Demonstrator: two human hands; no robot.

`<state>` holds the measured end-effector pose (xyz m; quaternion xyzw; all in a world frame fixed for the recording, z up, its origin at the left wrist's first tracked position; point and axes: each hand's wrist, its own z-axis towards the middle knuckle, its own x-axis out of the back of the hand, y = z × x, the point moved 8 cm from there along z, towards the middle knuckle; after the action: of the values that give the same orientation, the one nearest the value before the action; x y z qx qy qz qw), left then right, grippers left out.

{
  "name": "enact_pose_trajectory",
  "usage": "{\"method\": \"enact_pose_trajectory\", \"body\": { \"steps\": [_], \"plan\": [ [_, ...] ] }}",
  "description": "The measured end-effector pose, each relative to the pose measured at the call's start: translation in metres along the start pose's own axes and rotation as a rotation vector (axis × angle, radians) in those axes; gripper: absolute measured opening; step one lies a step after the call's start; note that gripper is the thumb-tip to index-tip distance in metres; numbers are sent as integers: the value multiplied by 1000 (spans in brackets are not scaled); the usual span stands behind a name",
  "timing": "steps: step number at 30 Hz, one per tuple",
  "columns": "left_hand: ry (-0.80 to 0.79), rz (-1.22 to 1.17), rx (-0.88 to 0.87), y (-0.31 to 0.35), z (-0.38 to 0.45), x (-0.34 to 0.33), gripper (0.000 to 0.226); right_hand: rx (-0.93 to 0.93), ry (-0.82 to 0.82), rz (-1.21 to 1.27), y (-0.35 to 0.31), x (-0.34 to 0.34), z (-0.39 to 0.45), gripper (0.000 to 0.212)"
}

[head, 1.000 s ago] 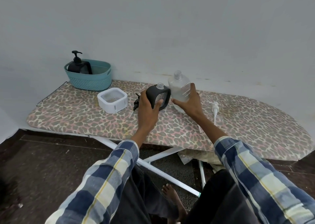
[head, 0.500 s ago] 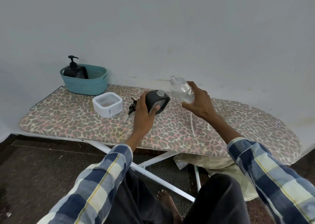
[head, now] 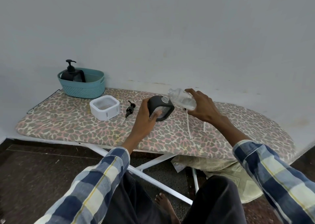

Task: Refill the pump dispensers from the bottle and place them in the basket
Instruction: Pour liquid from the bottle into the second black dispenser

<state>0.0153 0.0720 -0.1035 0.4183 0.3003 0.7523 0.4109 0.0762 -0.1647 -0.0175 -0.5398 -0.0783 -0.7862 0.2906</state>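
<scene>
- Head view, left grip: our left hand (head: 142, 119) wraps around a dark grey dispenser (head: 161, 110), fingers closed on its side and the thumb pressed against its light front panel. The dispenser is tilted, its open neck up and to the right of the grip. Whether its base touches the ironing board (head: 68, 121) we cannot tell.
- Head view, right grip: our right hand (head: 203, 108) clasps a clear bottle (head: 181, 98) from above, fingers curled over its body. The bottle lies nearly level, its uncapped mouth pointing left, just above the dispenser's neck. Whether liquid is running we cannot tell.
- Between the two grips: the bottle's mouth and the dispenser's opening sit close together; contact cannot be judged.
- Left of the left grip: a black pump head (head: 129, 110) with its pale tube lies loose on the board; beyond it stands a white square container (head: 104, 107).
- Farther left and behind: a teal basket (head: 83, 87) rests at the board's far end, well apart from both hands, with a black pump dispenser (head: 72, 73) standing inside it.
- Below the right grip: two thin white tubes (head: 188, 128) lie on the leopard-print cover, their upper ends hidden by the hand and bottle.
- Nearest us: both plaid sleeves (head: 102, 181) frame the bottom of the view.
</scene>
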Motion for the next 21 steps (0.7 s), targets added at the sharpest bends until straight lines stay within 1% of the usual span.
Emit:
{"method": "enact_pose_trajectory", "body": {
  "steps": [3, 7, 15, 21],
  "plan": [
    [11, 66, -12, -3, 3, -2, 61, 0, -17, -4, 4, -1, -2, 83],
    [17, 91, -28, -4, 5, -2, 67, -6, -34, -13, 7, 1, -7, 84],
    [19, 152, -48, -1, 2, -1, 70, -19, -51, -72, 10, 5, -13, 88],
    [18, 165, -43, 0, 1, -1, 71, -16, -35, -122, 9, 9, -13, 86]
  ]
}}
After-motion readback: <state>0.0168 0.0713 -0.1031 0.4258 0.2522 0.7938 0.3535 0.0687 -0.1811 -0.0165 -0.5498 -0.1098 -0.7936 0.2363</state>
